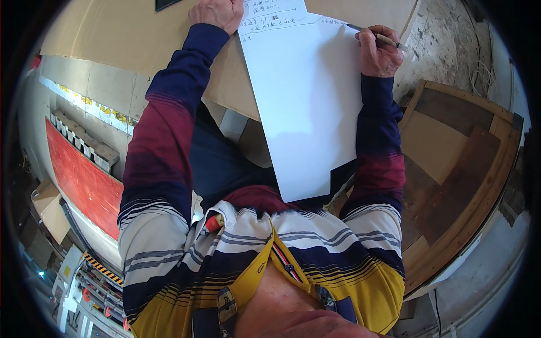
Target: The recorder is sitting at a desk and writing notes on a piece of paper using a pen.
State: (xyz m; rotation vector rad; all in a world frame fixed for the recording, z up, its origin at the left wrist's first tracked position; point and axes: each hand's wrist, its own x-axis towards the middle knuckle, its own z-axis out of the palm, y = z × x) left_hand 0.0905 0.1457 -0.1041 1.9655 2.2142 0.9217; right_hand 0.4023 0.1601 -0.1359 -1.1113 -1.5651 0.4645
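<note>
A large white sheet of paper [304, 107] lies on the tan table board, its lower part hanging over the near edge above my lap. Handwriting in dark ink runs along its top. My right hand [380, 56] is closed around a pen [390, 41], whose tip touches or hovers just above the paper near the upper right writing; which of the two I cannot tell. At the sheet's upper left edge, my left hand [217, 14] rests on the board. The picture's top edge cuts off part of that hand, so its fingers are mostly hidden.
A dark flat object [165, 4] lies on the tan board [127, 34] at the far left. To my right stands a wooden frame with brown panels [445, 141]. On the left are a red panel [79, 166] and a machine with striped edging [101, 270].
</note>
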